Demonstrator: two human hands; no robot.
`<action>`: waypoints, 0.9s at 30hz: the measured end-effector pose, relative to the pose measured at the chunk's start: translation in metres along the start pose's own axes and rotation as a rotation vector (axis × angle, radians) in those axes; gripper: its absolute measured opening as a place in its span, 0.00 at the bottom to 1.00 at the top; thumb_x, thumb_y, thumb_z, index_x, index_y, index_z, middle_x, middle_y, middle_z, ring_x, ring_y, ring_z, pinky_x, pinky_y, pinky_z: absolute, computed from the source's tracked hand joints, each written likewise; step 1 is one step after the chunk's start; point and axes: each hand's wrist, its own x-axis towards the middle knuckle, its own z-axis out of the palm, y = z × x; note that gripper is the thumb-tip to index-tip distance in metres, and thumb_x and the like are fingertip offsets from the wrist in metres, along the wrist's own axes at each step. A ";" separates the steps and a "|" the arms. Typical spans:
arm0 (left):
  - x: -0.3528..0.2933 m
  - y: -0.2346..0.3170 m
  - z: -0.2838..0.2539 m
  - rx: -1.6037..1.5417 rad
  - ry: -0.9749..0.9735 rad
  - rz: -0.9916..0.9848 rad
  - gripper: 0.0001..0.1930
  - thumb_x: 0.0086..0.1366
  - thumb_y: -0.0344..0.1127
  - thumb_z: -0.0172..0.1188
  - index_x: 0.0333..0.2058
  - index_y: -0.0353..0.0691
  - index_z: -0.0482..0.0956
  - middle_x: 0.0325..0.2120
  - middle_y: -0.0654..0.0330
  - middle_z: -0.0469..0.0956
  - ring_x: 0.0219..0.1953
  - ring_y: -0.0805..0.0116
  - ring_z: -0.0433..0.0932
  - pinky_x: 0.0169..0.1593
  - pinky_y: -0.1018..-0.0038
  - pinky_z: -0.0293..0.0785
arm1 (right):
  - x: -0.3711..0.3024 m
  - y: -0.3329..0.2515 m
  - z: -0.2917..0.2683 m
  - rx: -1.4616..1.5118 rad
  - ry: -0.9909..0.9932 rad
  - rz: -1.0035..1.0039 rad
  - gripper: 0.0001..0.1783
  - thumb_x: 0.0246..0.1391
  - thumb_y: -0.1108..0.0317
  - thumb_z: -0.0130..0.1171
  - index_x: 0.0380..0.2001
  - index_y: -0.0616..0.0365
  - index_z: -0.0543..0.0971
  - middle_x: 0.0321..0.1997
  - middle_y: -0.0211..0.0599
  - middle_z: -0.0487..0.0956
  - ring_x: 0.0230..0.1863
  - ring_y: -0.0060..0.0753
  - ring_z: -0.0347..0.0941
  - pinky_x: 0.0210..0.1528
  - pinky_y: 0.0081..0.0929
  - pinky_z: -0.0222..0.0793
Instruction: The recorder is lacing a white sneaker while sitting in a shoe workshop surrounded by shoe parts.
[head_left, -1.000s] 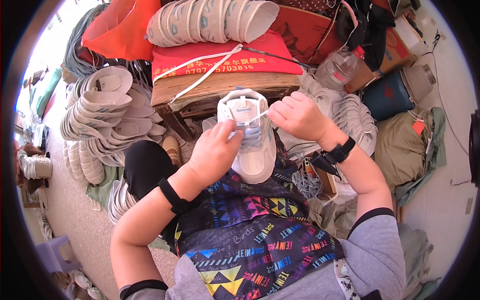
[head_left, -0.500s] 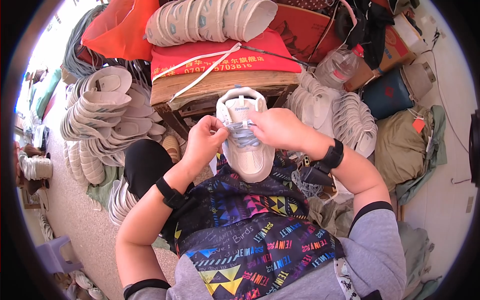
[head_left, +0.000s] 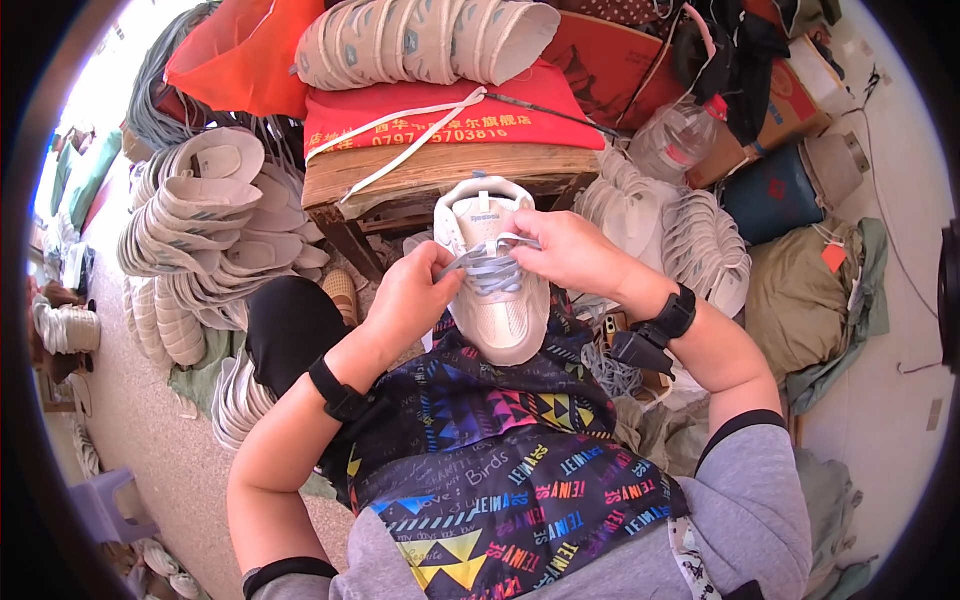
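Observation:
A cream sneaker upper [head_left: 508, 335] with mesh at the toe rests over my apron, its toe toward me and its padded collar at the far side. Grey-blue shoelaces [head_left: 493, 277] cross over its tongue. At the shoe's left side my left hand [head_left: 415, 287] pinches one part of the lace, thumb against fingers. My right hand [head_left: 565, 250], on the other side, grips another part of it near the top eyelets, where a short lace loop stands up by the thumb. Some of the right fingertips are hidden behind the hand.
A wooden bench [head_left: 430, 172] stands just beyond the shoe, with a red cloth [head_left: 550, 100] and a row of nested shoe uppers [head_left: 420, 45] on it. More stacked uppers [head_left: 210, 190] lie at the left and right. A clear plastic bottle [head_left: 680, 135] is at the back right.
The lace now stretches between my hands, and a loop shows at the right thumb. My left hand has shifted slightly downward; the right has moved a little to the right. The shoe stays nearly in place.

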 end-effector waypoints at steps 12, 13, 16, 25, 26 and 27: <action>0.003 0.016 -0.019 -0.675 -0.216 -0.149 0.13 0.70 0.41 0.54 0.34 0.38 0.81 0.19 0.72 0.69 0.23 0.85 0.62 0.29 0.86 0.58 | 0.007 -0.006 0.000 -0.313 0.048 -0.057 0.10 0.57 0.61 0.53 0.34 0.55 0.78 0.29 0.48 0.79 0.33 0.54 0.76 0.35 0.44 0.71; 0.003 0.017 -0.020 -0.676 -0.215 -0.148 0.13 0.70 0.41 0.54 0.34 0.38 0.81 0.19 0.72 0.69 0.23 0.85 0.62 0.29 0.86 0.58 | 0.008 -0.004 -0.002 -0.299 0.010 -0.049 0.10 0.57 0.62 0.52 0.36 0.55 0.78 0.30 0.49 0.79 0.35 0.54 0.77 0.37 0.44 0.72; 0.001 0.026 -0.022 -0.860 -0.181 -0.092 0.13 0.71 0.39 0.53 0.41 0.37 0.82 0.20 0.72 0.67 0.25 0.85 0.63 0.31 0.87 0.57 | 0.009 -0.001 -0.013 -0.224 -0.101 -0.093 0.12 0.55 0.63 0.53 0.41 0.54 0.77 0.34 0.49 0.80 0.38 0.52 0.77 0.40 0.42 0.72; 0.009 0.030 -0.018 0.661 0.265 0.487 0.18 0.59 0.34 0.61 0.49 0.43 0.77 0.26 0.60 0.70 0.28 0.64 0.75 0.34 0.68 0.69 | 0.005 -0.007 0.002 -0.283 0.030 -0.058 0.12 0.53 0.64 0.54 0.39 0.57 0.75 0.28 0.48 0.80 0.33 0.54 0.78 0.35 0.45 0.73; 0.010 0.028 -0.018 0.662 0.266 0.488 0.18 0.59 0.34 0.61 0.49 0.43 0.77 0.26 0.60 0.70 0.28 0.64 0.75 0.34 0.68 0.69 | 0.005 -0.008 0.005 -0.283 0.030 -0.059 0.12 0.53 0.64 0.54 0.39 0.57 0.75 0.28 0.48 0.80 0.33 0.54 0.78 0.35 0.45 0.73; 0.011 0.025 -0.018 0.724 0.300 0.544 0.15 0.58 0.34 0.61 0.45 0.43 0.77 0.27 0.61 0.70 0.29 0.63 0.76 0.34 0.66 0.68 | 0.004 -0.007 0.009 -0.392 0.087 -0.097 0.11 0.54 0.63 0.54 0.38 0.57 0.75 0.25 0.46 0.79 0.29 0.54 0.77 0.32 0.46 0.73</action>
